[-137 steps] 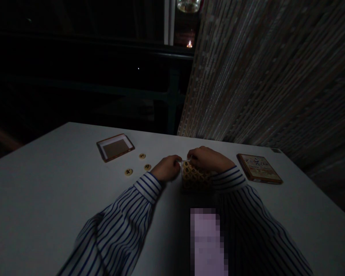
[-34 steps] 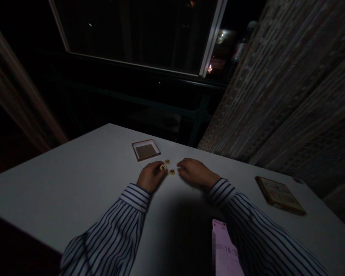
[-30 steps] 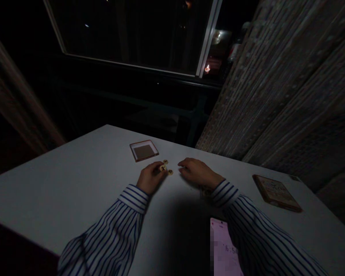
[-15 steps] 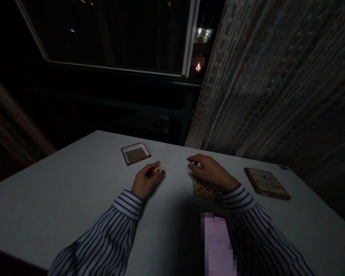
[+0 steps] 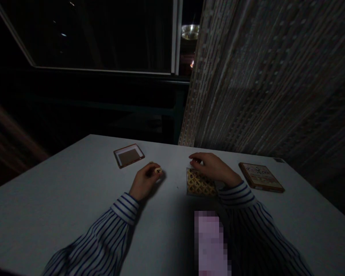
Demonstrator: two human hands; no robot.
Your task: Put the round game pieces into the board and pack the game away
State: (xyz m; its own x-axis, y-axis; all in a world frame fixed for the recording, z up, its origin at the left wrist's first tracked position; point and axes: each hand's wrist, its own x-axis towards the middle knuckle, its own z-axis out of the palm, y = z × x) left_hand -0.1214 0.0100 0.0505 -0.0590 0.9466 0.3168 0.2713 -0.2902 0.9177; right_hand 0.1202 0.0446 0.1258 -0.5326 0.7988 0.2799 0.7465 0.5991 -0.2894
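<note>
My left hand (image 5: 145, 181) is closed round a pale, round Chinese chess piece (image 5: 158, 170) with a dark mark, pinched at the fingertips. A bit of another piece (image 5: 151, 162) shows just behind its fingers. To the right, a shallow tray (image 5: 187, 182) lies on the table, packed with rows of Chinese chess pieces (image 5: 199, 184). Over the tray's far right part hovers my right hand (image 5: 214, 166), fingers bent and thumb slightly apart from the forefinger. Nothing shows between them. The hand and sleeve cover part of the tray.
An open box half (image 5: 122, 165) lies at the back left of the white table (image 5: 83, 191). A box lid with a printed picture (image 5: 260, 177) lies at the right. Near the front edge is a blurred-out pink phone-like shape (image 5: 211, 241). A string curtain (image 5: 232, 96) hangs behind.
The view has shifted slightly to the right. My right hand has moved up off the tray, so more pieces show. My left hand stays closed on its piece, which has tilted.
</note>
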